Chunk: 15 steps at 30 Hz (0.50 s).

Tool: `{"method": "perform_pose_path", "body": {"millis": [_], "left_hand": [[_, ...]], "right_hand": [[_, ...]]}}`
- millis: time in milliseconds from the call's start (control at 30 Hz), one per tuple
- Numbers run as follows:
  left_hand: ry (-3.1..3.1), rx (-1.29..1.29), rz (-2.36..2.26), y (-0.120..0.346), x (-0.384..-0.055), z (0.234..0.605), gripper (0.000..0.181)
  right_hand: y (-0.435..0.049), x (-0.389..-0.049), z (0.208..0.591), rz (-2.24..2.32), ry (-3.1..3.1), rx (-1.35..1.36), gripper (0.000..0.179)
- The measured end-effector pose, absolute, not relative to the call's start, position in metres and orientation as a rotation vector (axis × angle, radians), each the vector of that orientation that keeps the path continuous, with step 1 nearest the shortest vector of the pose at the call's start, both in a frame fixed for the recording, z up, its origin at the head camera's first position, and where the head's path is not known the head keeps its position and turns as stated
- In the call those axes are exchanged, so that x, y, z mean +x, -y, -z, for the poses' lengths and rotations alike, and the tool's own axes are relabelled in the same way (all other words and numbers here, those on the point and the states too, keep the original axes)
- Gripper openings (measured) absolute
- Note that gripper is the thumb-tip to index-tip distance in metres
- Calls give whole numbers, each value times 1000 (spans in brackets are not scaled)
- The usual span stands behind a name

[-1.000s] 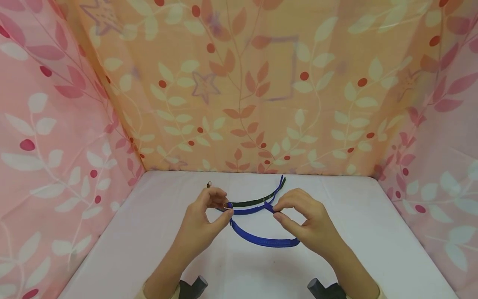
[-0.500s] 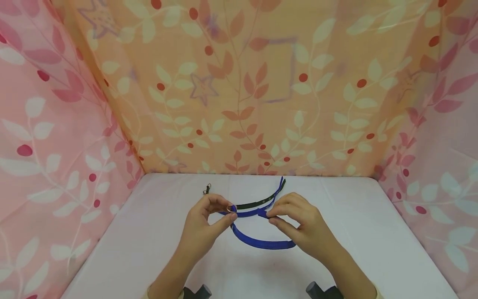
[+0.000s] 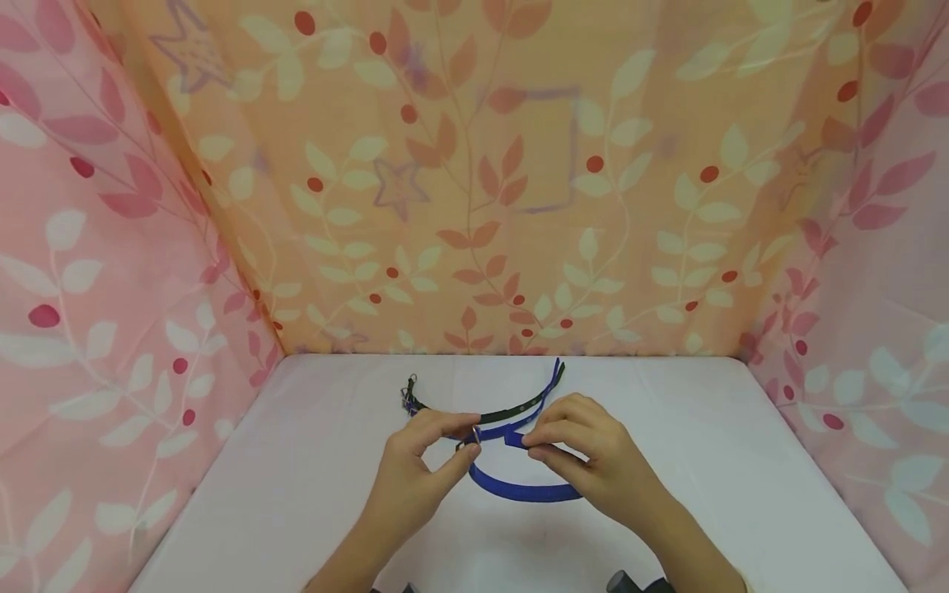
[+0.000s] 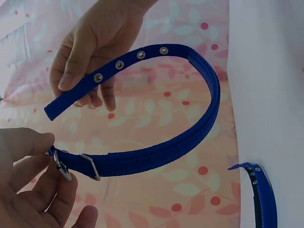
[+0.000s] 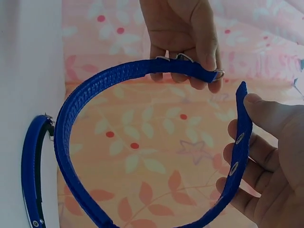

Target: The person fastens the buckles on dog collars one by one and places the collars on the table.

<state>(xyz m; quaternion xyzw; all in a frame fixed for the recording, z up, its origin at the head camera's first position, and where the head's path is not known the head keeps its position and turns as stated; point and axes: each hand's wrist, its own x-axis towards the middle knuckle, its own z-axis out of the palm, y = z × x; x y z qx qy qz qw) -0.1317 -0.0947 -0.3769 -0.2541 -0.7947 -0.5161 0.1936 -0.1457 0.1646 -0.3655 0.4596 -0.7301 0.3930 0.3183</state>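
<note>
A blue pet collar (image 3: 526, 493) hangs in a loop between both hands. My left hand (image 3: 423, 461) pinches it at the buckle end, where the silver buckle (image 4: 61, 166) and a metal loop (image 4: 91, 167) show in the left wrist view. On the other side, my right hand (image 3: 596, 451) pinches the strap near its tip, between thumb and fingers. Metal-rimmed eyelets (image 4: 119, 64) run along that part of the strap. The strap tip (image 5: 242, 89) points toward the buckle end, with a small gap between them.
Behind the hands, a dark collar (image 3: 510, 415) and another blue collar (image 3: 495, 432) lie curved side by side on the white table (image 3: 296, 486). Their buckles (image 3: 408, 395) are at the left. Patterned cloth walls (image 3: 474, 181) enclose the table's back and sides.
The hands have drawn closer together, bringing the strap tip nearer the buckle end. The left hand has shifted right, uncovering the buckles of the collars behind. The head view has tilted up slightly.
</note>
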Motion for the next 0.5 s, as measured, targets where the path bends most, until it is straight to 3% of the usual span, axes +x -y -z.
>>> {"method": "perform_pose_path", "body": {"millis": [500], "left_hand": [[2098, -1004, 1354, 89, -120, 370, 26]], "right_hand": [[-158, -141, 361, -978, 1845, 1279, 11]]}}
